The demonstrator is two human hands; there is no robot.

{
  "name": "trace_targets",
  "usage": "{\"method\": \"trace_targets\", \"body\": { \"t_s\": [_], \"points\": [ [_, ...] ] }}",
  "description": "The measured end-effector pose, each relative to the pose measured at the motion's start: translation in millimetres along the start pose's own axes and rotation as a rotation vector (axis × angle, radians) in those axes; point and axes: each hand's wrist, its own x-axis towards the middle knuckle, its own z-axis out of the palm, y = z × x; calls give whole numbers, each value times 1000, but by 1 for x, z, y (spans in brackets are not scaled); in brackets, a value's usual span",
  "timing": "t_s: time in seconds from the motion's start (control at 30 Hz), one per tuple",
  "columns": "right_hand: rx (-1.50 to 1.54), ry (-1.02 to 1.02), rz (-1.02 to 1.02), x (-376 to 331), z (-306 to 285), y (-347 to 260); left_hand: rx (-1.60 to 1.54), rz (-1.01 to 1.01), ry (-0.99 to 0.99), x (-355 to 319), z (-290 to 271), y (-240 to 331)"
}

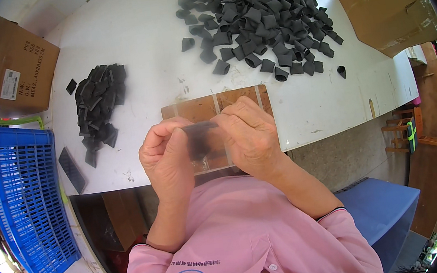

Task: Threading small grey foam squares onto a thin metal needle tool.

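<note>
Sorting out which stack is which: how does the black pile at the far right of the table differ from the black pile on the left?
The far right pile is much bigger and spreads wide; the left pile is small and compact. The right pile's pieces look open and puffed, like short sleeves, while the left pile's pieces lie flat and overlapped. Both are black pieces lying on the white table.

Workshop: worktable (145,31) heaped with black pieces (264,16) (cartons (11,66) beside).

Left hand (165,156) and right hand (248,133) pinching a dark strip (198,139), white table (145,31), black pieces pile (258,17)
</note>
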Motion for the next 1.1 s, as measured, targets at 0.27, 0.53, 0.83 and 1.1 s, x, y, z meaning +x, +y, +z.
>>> {"method": "trace_targets", "body": {
  "t_s": [0.27, 0.53, 0.83, 1.1],
  "points": [
    [-108, -91, -8, 4, -4, 3, 306, 92, -49, 3, -14, -7],
    [545, -113, 920, -6, -17, 25, 1176, 153, -155, -19, -55, -28],
    [489, -460, 920, -68, 5, 7, 1540, 254, -222, -26, -82, -68],
    [856, -540, 1299, -71, 33, 7, 1276, 599, -276, -17, -76, -45]
  ]
}}
